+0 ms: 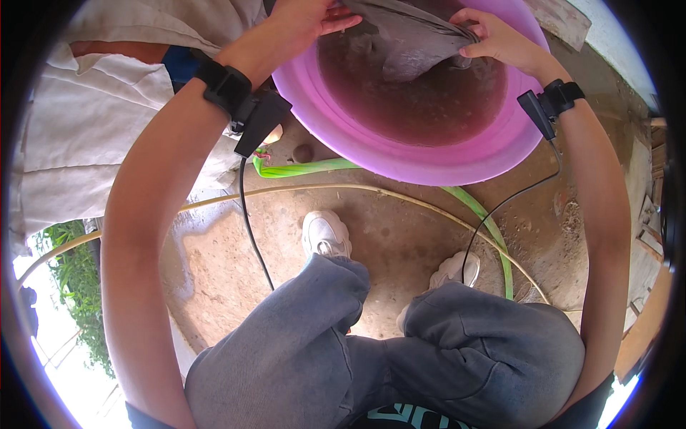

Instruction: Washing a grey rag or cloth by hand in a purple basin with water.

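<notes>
A wet grey cloth [415, 51] is stretched between my two hands over a pink-purple plastic basin [412, 161]. Murky brown water [423, 115] fills the lower part of the basin, and the cloth hangs down to it. My right hand [490, 40] pinches a gathered fold of the cloth near the basin's right side. At the upper edge of the view, my left hand [327, 19] meets the cloth's other end. Its lower fingers are loosely extended, and part of that hand is cut off by the frame. Black bands with cabled devices sit on both wrists.
A green flat hose [316, 167] runs partly beneath the basin. A thin yellowish hose [343, 186] crosses the wet concrete floor [257, 252] before my white shoes [327, 233]. At left is a person in loose beige clothing [102, 123]. Wooden boards [560, 21] lie at upper right.
</notes>
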The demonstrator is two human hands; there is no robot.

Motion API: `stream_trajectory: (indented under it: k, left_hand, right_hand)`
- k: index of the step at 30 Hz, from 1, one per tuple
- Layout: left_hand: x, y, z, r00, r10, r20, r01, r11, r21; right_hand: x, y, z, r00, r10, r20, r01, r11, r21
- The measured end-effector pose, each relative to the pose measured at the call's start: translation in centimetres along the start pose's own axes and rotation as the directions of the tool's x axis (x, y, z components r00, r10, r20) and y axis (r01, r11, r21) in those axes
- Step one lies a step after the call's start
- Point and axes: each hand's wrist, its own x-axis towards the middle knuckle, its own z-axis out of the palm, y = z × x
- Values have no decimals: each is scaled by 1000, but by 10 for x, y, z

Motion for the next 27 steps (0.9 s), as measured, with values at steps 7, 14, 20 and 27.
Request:
stream_trajectory:
  k: [7, 14, 20, 27]
  left_hand:
    - [31, -7, -36, 1000, 6, -7, -3, 947, 322]
    - [53, -9, -31, 974, 208, -92, -178, 949, 262]
    - [44, -50, 14, 980, -186, 71, 60, 616, 785]
    - [37, -62, 48, 832, -539, 135, 40, 301, 953]
  right_hand:
    - [-10, -32, 11, 986, 154, 64, -146, 982, -121]
    - [26, -6, 14, 963, 18, -267, -97, 953, -286]
    - [19, 12, 37, 878, -233, -418, -114, 745, -657]
    - [46, 3, 77, 988, -114, -101, -9, 618, -786]
